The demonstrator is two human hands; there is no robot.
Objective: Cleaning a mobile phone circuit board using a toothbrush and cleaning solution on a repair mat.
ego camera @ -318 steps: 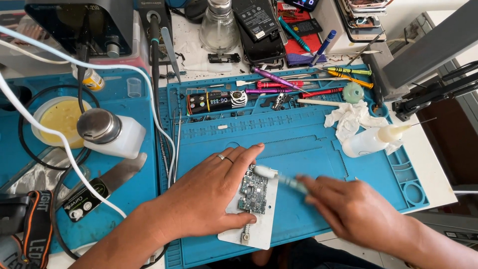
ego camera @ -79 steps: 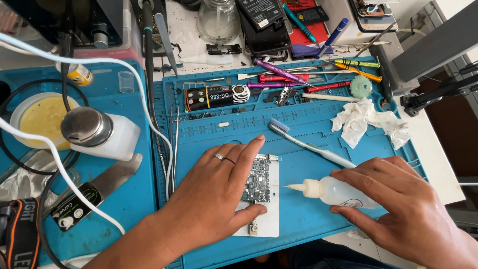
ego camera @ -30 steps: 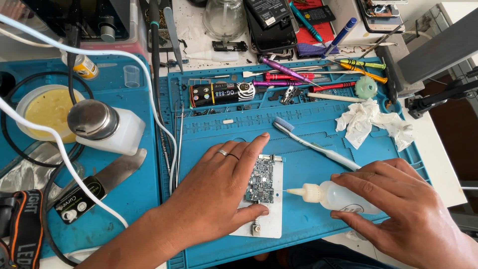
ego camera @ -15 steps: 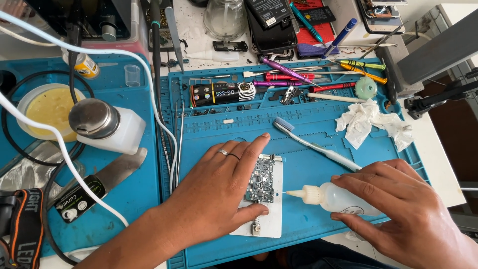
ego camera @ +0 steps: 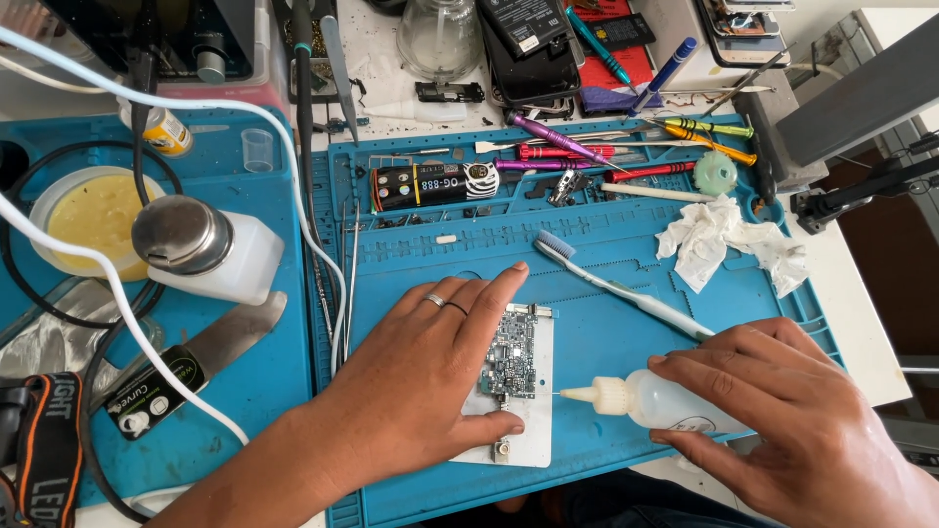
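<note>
Head view: on a ribbed blue rubber mat (ego camera: 626,284) covering the desk, near its front edge, a small green circuit board (ego camera: 511,357) packed with tiny parts lies on a flat white rectangular holder (ego camera: 533,430). The left hand (ego camera: 421,381), two rings on one finger, lies palm down with fingers together, pressing the holder's left side, thumb along its lower edge and index finger beside the board. The right hand (ego camera: 802,420) wraps around a soft clear plastic squeeze bottle (ego camera: 650,399) lying sideways, its fine needle tip almost touching the board's right edge. Just behind the bottle lies a white toothbrush (ego camera: 616,286), bristles toward the mat's middle. A crumpled white tissue (ego camera: 729,240) sits near the right edge, thin coloured screwdrivers (ego camera: 587,156) along the back edge.
</note>
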